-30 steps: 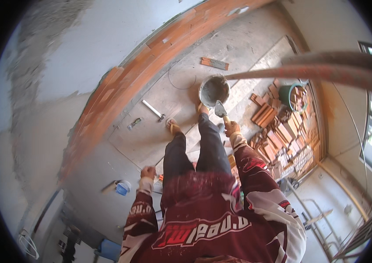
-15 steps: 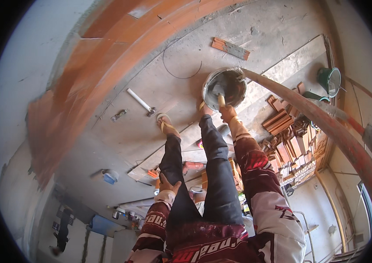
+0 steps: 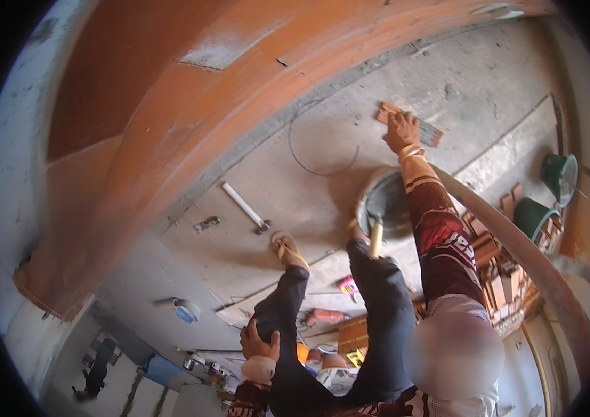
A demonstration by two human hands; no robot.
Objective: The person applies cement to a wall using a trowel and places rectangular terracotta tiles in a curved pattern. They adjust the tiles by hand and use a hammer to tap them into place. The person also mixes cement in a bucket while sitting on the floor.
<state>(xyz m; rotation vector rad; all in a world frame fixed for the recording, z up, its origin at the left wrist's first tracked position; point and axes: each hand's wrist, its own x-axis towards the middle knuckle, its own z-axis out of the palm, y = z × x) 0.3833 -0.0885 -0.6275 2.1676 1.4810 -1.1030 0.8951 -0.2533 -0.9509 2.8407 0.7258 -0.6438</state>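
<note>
My right hand [image 3: 402, 131] reaches down over a short piece of reddish ribbed tile [image 3: 431, 133] with grey mortar on it, lying on the floor. Its fingers are spread across the tile and seem to touch it; the fingertips are partly hidden. Nearer to me stands a round bucket [image 3: 364, 201] with grey mortar inside, partly covered by my right forearm. A trowel rests in it, its pale wooden handle [image 3: 375, 241] sticking out over the near rim. My left hand [image 3: 260, 342] lies with fingers apart on my left knee, holding nothing.
A white-handled hammer [image 3: 243, 204] and a small metal piece [image 3: 206, 224] lie left of my feet. A long curved pole [image 3: 517, 233] crosses the right side. Green buckets [image 3: 559, 177] and stacked tiles [image 3: 503, 281] stand beyond it. An orange-tiled surface [image 3: 190, 104] curves along the left.
My right hand has let go of the trowel handle, leaving it in the bucket, and has moved forward to the tile piece. My left hand stays on my knee. The view has shifted.
</note>
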